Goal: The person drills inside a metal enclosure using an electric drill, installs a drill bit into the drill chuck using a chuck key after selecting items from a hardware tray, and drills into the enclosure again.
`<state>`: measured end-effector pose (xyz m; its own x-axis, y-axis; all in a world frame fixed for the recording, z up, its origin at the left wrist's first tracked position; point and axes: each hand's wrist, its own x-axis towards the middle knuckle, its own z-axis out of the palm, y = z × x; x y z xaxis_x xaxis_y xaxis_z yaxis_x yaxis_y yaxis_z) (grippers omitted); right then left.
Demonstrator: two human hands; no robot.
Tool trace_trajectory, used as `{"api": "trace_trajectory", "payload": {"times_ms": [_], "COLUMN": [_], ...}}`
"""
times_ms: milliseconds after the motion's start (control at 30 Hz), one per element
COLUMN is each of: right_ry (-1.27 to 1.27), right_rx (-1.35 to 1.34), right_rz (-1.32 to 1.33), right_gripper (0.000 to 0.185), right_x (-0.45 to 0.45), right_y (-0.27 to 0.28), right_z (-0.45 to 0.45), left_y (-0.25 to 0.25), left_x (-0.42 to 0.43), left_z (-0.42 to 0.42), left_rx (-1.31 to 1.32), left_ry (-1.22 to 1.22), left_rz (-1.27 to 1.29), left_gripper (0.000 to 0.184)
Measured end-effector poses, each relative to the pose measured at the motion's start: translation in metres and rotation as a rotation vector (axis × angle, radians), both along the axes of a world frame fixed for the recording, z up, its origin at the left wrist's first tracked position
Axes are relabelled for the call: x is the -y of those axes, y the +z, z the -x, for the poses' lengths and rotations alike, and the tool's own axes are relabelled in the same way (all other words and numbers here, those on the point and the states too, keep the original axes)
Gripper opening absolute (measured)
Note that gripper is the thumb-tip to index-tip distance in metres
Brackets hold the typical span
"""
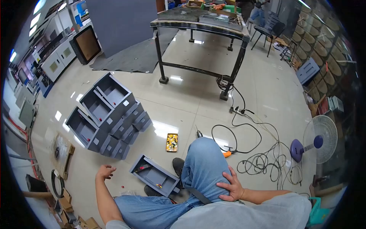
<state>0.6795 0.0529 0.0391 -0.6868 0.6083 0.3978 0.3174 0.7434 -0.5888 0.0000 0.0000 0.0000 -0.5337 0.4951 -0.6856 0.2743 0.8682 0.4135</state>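
My left hand (105,171) hangs in the air left of a grey open box (155,174), its fingers apart and nothing in them. My right hand (231,185) lies spread on my raised knee (206,162), touching only the jeans. The box stands on the floor between my legs, with a red-and-black item and a few small red and yellow pieces inside. Beyond my left hand is a stack of similar grey boxes (108,118). A small tray (172,142) of yellow, black and white pieces sits past the box. An orange-and-black power drill (226,154) is partly hidden behind my knee.
Cables (263,168) sprawl over the floor on the right, near a standing fan (319,137). A black-framed workbench (200,28) stands ahead. Dark sheeting (129,59) lies at the back left. A wooden pallet (63,154) is at the left, and a person (258,15) is far back.
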Motion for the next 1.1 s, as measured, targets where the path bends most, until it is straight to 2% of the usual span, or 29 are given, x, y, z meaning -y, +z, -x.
{"api": "trace_trajectory", "payload": {"times_ms": [267, 367, 467, 533, 567, 600, 633, 667, 700, 733, 867, 1100], "right_ry": [-0.017, -0.002, 0.002, -0.106, -0.352, -0.615, -0.834, -1.062, -0.947, -0.882, -0.771, -0.69], "right_rx": [0.01, 0.004, -0.009, 0.002, -0.256, -0.482, -0.382, -0.273, -0.151, -0.001, 0.462, 0.792], "right_rz": [0.009, -0.016, -0.053, 0.084, 0.309, 0.544, 0.78, 0.974, 0.887, 0.85, 0.729, 0.431], "right_gripper": [0.058, 0.063, 0.077, 0.088, 0.086, 0.085, 0.08, 0.076, 0.075, 0.075, 0.074, 0.072], "right_x": [0.001, 0.0, -0.003, -0.008, -0.016, -0.023, -0.042, -0.064, -0.075, -0.084, -0.121, -0.145], "right_y": [-0.001, 0.0, -0.007, -0.007, -0.021, -0.044, -0.057, -0.075, -0.114, -0.141, -0.219, -0.298], "right_z": [0.005, 0.006, 0.003, -0.004, 0.0, 0.005, -0.004, -0.02, -0.045, -0.058, -0.045, 0.003], "left_y": [-0.01, -0.007, -0.021, -0.045, -0.087, -0.058, -0.034, -0.022, -0.009, 0.0, 0.017, 0.057], "left_x": [0.002, 0.002, 0.005, 0.011, 0.026, 0.025, 0.027, 0.032, 0.032, 0.036, 0.052, 0.076], "left_z": [0.011, 0.009, 0.026, 0.047, 0.083, 0.06, 0.044, 0.025, 0.019, 0.006, -0.007, -0.02], "left_rx": [0.0, -0.016, 0.01, 0.022, 0.051, 0.054, 0.009, -0.065, -0.026, -0.03, -0.049, -0.144], "left_ry": [0.029, 0.015, -0.023, -0.102, -0.205, -0.063, -0.089, -0.001, -0.016, 0.004, 0.064, 0.075], "left_rz": [-0.021, -0.032, -0.02, -0.077, -0.198, -0.123, -0.056, -0.076, 0.039, 0.06, 0.112, -0.067], "left_gripper": [0.065, 0.066, 0.065, 0.054, 0.049, 0.05, 0.055, 0.062, 0.068, 0.066, 0.062, 0.064]}}
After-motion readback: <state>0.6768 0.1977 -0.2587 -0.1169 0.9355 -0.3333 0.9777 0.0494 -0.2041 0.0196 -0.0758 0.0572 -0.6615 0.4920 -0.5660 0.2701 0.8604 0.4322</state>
